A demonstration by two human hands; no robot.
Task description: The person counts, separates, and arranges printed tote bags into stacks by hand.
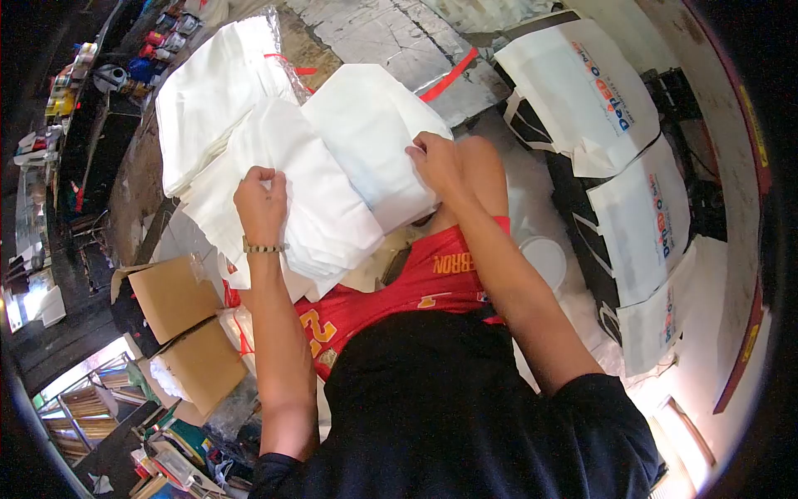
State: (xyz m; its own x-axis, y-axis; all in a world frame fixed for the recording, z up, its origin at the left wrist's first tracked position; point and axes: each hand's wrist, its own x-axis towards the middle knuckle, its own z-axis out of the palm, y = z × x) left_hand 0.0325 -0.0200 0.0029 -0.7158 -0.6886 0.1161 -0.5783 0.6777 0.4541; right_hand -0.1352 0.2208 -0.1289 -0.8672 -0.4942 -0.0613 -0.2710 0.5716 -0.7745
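Note:
A pile of white cloth sheets (pixel 291 158) lies fanned out over my lap. My left hand (pixel 262 204) is closed on it, thumb and fingertips pinched at the top sheet. On the right lies a smoother white cloth panel (pixel 378 137), partly overlapped by the fanned sheets. My right hand (pixel 436 166) is closed at its right edge, fingertips curled in a pinch. Behind the left hand rests a thicker stack of folded white cloth (pixel 208 108) in clear plastic wrap. How many layers each pinch takes in cannot be seen.
Printed white tote bags (pixel 590 96) with handles lie in a row along the right. Cardboard boxes (pixel 179 299) stand at lower left. Bottles and jars (pixel 158 50) line a shelf at upper left. A round white lid or tub (pixel 543 264) sits near my right forearm.

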